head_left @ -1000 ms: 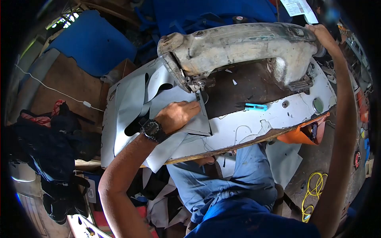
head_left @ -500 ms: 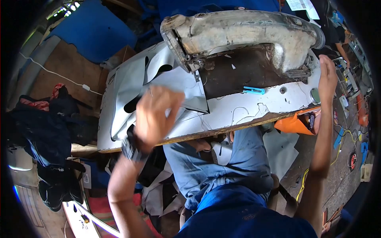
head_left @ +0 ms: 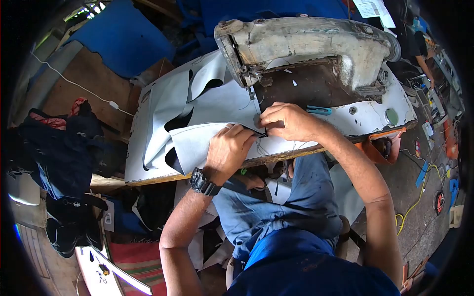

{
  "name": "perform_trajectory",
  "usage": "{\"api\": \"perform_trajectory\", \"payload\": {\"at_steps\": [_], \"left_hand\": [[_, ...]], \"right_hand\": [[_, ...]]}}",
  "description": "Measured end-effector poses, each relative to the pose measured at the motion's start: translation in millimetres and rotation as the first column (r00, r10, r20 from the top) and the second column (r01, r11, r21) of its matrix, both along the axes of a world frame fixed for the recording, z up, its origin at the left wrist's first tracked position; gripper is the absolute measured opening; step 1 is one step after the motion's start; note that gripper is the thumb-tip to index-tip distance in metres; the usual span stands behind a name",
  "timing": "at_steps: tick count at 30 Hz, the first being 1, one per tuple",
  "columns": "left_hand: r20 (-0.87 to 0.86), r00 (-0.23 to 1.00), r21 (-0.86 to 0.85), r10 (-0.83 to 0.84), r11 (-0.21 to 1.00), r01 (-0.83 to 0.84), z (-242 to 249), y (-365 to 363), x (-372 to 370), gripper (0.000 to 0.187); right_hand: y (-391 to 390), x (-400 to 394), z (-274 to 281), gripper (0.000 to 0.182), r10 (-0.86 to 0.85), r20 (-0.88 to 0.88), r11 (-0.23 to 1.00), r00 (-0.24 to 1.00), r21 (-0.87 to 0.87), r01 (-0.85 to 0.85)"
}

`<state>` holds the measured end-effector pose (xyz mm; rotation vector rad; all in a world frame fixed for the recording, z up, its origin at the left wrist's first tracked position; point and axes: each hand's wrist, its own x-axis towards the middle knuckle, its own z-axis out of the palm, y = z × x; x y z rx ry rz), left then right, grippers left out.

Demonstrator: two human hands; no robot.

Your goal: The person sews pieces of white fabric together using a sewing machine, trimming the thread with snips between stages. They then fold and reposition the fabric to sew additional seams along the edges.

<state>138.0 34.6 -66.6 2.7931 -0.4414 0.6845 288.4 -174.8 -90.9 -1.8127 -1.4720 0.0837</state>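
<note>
A light grey sheet (head_left: pixel 212 108) with a black underside, like vinyl, lies in loose folds on the sewing table, left of and under the needle end of an old sewing machine (head_left: pixel 306 37). My left hand (head_left: pixel 228 148), a black watch on its wrist, is closed on the near flap of the sheet, fingers curled over its edge. At the sheet's near right corner, just in front of the needle area, my right hand (head_left: pixel 286 122) is closed with its fingertips pinching the edge. Its fingertips are partly hidden. Loose threads hang by that corner.
A light blue cutter (head_left: pixel 319 110) and a round green-lidded tin (head_left: pixel 391 117) rest on the white tabletop (head_left: pixel 340 123). An orange pouch (head_left: pixel 392 148) hangs at the front right edge. Dark clothing (head_left: pixel 64 143) is piled at left. Another person's arm (head_left: pixel 424 69) shows at far right.
My right hand has come left from the machine's right end to the sheet's corner. My left hand has moved right and down onto the sheet, whose near flap is now folded over.
</note>
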Motion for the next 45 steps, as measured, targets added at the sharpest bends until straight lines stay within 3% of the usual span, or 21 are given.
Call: {"api": "perform_trajectory", "payload": {"at_steps": [3,13,22,31,37,45], "left_hand": [[-0.12,0.993,0.049,-0.002,0.999,0.008,7.7,1.0,1.9,0.017],[-0.155,0.985,0.265,-0.073,0.958,0.113,17.6,-4.3,9.7,0.011],[-0.167,0.982,0.107,-0.086,0.989,0.105,17.8,-3.0,5.5,0.012],[-0.155,0.986,0.179,-0.062,0.98,0.089,14.5,-6.6,6.1,0.01],[-0.113,0.994,0.13,0.004,0.991,0.011,7.3,-12.8,5.0,0.01],[-0.077,0.997,0.248,-0.031,0.968,0.049,5.9,-15.0,6.0,0.008]], "right_hand": [[-1.3,0.0,1.4,0.028,0.014,-0.052,1.0,0.999,-0.016,-0.015],[-2.5,-2.0,-1.6,0.022,0.02,-0.015,0.999,1.0,0.032,-0.019],[-0.8,6.0,-7.8,0.015,0.073,-0.092,0.997,0.993,0.009,-0.072],[2.3,5.7,-9.5,0.016,0.029,-0.089,0.999,0.996,-0.014,-0.03],[2.6,1.4,-7.4,0.017,-0.013,-0.095,1.0,0.995,-0.015,0.012],[4.0,0.5,-11.6,0.019,-0.009,-0.041,1.0,0.999,-0.003,0.008]]}}
